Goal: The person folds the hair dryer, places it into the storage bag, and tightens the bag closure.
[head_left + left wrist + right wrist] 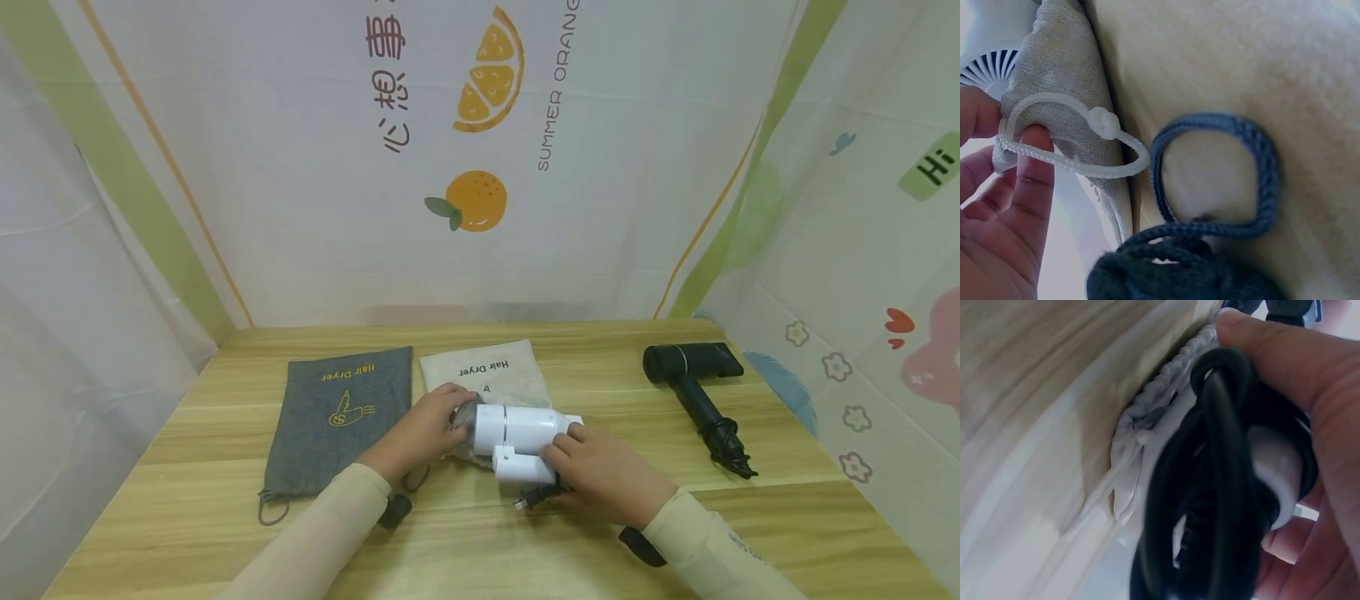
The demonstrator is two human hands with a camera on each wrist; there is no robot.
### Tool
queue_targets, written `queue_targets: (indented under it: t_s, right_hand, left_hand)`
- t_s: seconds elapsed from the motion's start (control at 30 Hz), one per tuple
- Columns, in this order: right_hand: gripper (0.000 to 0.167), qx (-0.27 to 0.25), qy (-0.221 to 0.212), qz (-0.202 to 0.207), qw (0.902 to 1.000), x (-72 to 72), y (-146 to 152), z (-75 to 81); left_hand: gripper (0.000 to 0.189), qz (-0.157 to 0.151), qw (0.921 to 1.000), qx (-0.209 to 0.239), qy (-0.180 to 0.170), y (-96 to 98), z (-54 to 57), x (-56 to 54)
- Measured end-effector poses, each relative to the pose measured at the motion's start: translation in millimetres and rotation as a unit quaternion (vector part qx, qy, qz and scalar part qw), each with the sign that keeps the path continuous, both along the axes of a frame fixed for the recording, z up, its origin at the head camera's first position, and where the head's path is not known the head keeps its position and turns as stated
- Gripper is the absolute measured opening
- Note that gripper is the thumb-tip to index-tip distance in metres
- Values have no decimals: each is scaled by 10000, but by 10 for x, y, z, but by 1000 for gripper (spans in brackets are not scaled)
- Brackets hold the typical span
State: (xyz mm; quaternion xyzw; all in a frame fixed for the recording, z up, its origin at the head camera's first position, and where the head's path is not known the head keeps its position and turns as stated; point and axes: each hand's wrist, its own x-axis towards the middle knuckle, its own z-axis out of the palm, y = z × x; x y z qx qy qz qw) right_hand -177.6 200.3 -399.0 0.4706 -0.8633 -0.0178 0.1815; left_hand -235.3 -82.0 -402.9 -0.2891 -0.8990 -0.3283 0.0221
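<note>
A white hair dryer (525, 429) with its handle folded lies over a light grey drawstring pouch (517, 367) lettered "Hair Dryer". My right hand (603, 471) grips the dryer at its right end and folded handle. Close beside that palm, the right wrist view shows its bundled black cord (1210, 487). With thumb and fingers, my left hand (423, 429) pinches the pouch's edge at the dryer's vented end. A white cord loop (1054, 165) hangs over one finger in the left wrist view. The dryer hides part of the pouch.
To the left lies a dark grey pouch (307, 433) with a cord loop (1266, 169) at its near end. A black hair dryer (701, 362) with its cord wrapped lies at the right of the wooden table (187, 475). Printed curtains (300, 208) stand behind.
</note>
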Motion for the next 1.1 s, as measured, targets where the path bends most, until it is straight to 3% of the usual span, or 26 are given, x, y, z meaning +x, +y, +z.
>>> queue_targets:
  t_s: [0.83, 1.1]
  right_hand:
    - [47, 231, -277, -376, 9986, 50, -112, -32]
    - [48, 47, -90, -194, 9998, 61, -104, -61]
  left_hand:
    - [46, -92, 9997, 128, -184, -6, -22, 30]
    - [45, -180, 9997, 150, -44, -10, -19, 47]
